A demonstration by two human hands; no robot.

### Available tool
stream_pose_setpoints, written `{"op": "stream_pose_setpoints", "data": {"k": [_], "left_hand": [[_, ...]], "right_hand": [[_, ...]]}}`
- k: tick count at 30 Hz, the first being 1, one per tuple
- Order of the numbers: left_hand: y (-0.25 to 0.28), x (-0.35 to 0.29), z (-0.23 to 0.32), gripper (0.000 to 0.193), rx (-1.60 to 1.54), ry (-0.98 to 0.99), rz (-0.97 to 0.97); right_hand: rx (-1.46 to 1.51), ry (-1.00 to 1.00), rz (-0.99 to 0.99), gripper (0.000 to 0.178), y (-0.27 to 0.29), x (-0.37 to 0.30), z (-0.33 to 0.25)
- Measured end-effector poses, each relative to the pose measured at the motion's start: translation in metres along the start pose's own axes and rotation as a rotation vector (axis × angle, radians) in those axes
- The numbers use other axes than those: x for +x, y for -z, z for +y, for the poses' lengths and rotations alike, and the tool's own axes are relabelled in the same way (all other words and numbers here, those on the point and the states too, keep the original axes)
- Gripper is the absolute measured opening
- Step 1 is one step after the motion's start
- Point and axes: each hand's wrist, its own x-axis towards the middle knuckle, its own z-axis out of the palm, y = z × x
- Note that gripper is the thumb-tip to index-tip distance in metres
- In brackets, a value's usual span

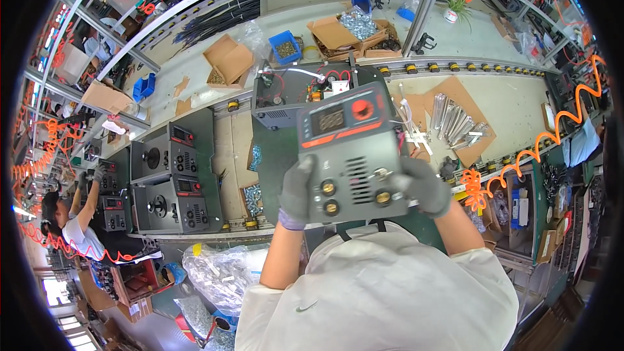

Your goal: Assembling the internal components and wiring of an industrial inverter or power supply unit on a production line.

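Both my hands, in grey gloves, hold up a dark grey welding machine front panel [348,156] with a small display, a red knob, vent slots and brass sockets. My left hand [297,190] is closed on its left edge. At the lower right edge my right hand [426,186] grips it, slightly blurred, its fingertips near a socket. Just beyond the panel stands an open welding machine housing [276,117] with wires and inner parts showing. How far the panel reaches back, and whether wires join it to the housing, is hidden.
More welding machines [170,205] stand at the left, where a co-worker [78,221] reaches up. Metal strips [455,120] lie on cardboard at the right. Blue bins [285,47] and open cartons [229,58] hold small parts. An orange coiled hose [552,140] hangs at the right.
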Motion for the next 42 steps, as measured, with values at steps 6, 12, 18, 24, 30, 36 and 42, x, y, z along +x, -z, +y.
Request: {"op": "stream_pose_setpoints", "data": {"k": [6, 12, 18, 24, 30, 36, 42], "left_hand": [[0.154, 0.052, -0.125, 0.07, 0.293, 0.23, 0.17], [0.252, 0.05, -0.159, 0.049, 0.491, -0.003, 0.371], [0.308, 0.004, -0.154, 0.043, 0.39, 0.267, 0.629], [0.296, 0.006, -0.136, 0.078, 1.471, 0.449, 0.681], [0.345, 0.013, -0.182, 0.07, 1.331, 0.521, 0.521], [0.299, 0.03, -0.169, 0.056, 1.482, 0.592, 0.414], [0.275, 0.035, -0.174, 0.057, 1.427, 0.595, 0.305]], "right_hand": [[-0.462, -0.2, -0.062, 0.038, -0.111, 0.084, 0.027], [-0.434, -0.135, -0.07, 0.035, -0.198, 0.166, 0.085], [-0.526, -0.123, -0.092, 0.035, -0.232, 0.199, 0.138], [-0.661, 0.163, 0.346, 0.03, -0.128, 0.164, 0.132], [-1.135, 0.125, 0.95, 0.039, -0.057, 0.121, 0.159], [-0.749, -0.31, 0.945, 0.042, -0.036, 0.105, 0.212], [-0.746, -0.26, 0.944, 0.04, -0.004, 0.091, 0.222]]}}
